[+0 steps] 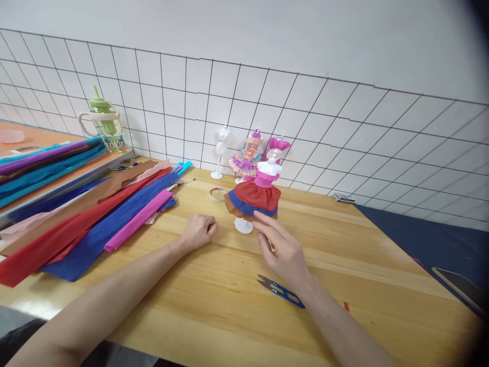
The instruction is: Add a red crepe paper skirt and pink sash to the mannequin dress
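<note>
A small white dress form stands upright on a round base, wearing a crepe paper dress with a pink bodice and red, blue and brown skirt layers. My right hand is just in front of it, fingers apart and index finger stretched toward the skirt hem; whether it touches the paper I cannot tell. Curled into a loose fist, my left hand rests on the table left of the base, with nothing seen in it. Blue thread snips lie beneath my right wrist, partly covered by it.
Crepe paper strips in several colours spread across the left. Behind the dress stand a bare white form, a ruffled dress and a pink one. A tape roll, a green-lidded cup and a phone are also here.
</note>
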A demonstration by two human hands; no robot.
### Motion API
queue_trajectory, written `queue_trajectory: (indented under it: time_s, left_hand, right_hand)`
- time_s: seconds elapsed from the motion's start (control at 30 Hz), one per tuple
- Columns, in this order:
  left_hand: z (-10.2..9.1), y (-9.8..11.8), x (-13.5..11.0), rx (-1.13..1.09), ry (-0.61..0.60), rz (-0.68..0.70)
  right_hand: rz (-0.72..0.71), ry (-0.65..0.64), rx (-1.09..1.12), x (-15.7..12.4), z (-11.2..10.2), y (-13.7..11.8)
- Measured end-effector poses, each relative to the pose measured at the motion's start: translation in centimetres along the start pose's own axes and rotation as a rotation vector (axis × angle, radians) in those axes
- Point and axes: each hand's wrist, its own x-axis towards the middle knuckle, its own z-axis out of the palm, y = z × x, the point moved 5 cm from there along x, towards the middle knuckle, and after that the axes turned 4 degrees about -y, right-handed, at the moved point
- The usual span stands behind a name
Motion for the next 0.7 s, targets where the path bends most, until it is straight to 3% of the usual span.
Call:
queue_trajectory:
  time_s: [0.2,0.47,0.57,0.7]
  left_hand:
    - [0.2,0.1,0.1,0.038,-0.031,0.012]
    - [1.1,1.7,0.2,0.136,-0.179,0.047]
    - [1.1,1.0,0.9,0.187,-0.232,0.037]
    - [0.9,-0.7,2.0,0.240,-0.238,-0.007]
  right_hand:
    - [-0.030,-0.062,0.022,0.0,0.1,-0.7]
    - [-0.120,-0.185,0.287,-0.2,0.7,-5.4]
    - [-0.177,-0.307,0.365,-2.0,2.5,-6.9]
    - [-0.193,-0.627,0.331,-5.7,6.2,-7.9]
